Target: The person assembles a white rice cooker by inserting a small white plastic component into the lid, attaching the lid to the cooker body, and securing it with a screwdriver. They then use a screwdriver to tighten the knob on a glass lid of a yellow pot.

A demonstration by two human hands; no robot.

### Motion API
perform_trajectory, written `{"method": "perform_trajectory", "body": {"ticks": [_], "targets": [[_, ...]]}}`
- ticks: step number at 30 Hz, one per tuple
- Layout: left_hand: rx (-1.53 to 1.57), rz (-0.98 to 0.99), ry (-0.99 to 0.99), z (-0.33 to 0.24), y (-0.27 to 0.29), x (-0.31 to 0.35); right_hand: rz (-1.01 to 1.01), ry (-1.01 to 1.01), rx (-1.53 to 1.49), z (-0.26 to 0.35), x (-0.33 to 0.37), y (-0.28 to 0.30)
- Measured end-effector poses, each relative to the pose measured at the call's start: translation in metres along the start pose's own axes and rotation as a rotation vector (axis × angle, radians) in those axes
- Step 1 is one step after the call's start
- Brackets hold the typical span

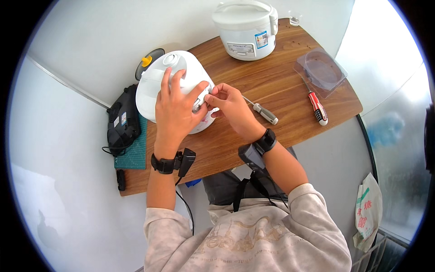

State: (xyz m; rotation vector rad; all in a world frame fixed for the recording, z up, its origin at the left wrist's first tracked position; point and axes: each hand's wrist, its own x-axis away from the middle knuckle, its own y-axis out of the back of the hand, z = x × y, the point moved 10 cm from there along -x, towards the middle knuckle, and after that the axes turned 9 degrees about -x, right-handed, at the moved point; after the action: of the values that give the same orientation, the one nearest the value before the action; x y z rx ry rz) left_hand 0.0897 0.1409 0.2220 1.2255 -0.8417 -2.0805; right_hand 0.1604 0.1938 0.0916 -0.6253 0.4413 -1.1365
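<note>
A white rice cooker (149,97) stands at the left of the wooden table, its lid turned toward me. My left hand (176,106) lies over the lid's edge, some fingers spread across the top. Its thumb and forefinger close around the small white latch part (198,103) at the rim. Right beside them, the fingertips of my right hand (230,103) are pinched together against this same spot. Whatever is between those fingertips is too small and covered to make out. A screwdriver with a grey handle (266,114) lies just right of my right hand, its tip partly hidden behind it.
Another white rice cooker (244,34) stands at the back, with a small clear cup (294,19) nearby. On the right are a clear plastic tray (322,70) and a red-handled screwdriver (318,109). A black case (123,120) sits on a green cutting mat (136,154) at left. Behind it leans a round lid with a yellow knob (147,61).
</note>
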Motion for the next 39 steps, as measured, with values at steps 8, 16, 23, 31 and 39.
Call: {"method": "perform_trajectory", "body": {"ticks": [8,16,23,31,39], "targets": [[0.042,0.001,-0.004,0.000,0.002,-0.001,0.060,-0.078,-0.109,-0.005,-0.004,0.001],[0.063,0.040,-0.005,0.001,0.001,-0.001,0.094,-0.084,-0.194,-0.008,-0.007,0.000],[0.081,0.014,0.031,0.003,0.001,-0.004,0.107,-0.074,-0.208,-0.011,-0.010,0.003],[0.028,-0.022,0.056,0.003,0.001,-0.004,-0.006,0.192,0.408,0.058,0.045,0.046],[-0.002,-0.016,0.054,0.000,-0.001,-0.001,-0.817,0.517,1.600,0.163,0.171,0.157]]}}
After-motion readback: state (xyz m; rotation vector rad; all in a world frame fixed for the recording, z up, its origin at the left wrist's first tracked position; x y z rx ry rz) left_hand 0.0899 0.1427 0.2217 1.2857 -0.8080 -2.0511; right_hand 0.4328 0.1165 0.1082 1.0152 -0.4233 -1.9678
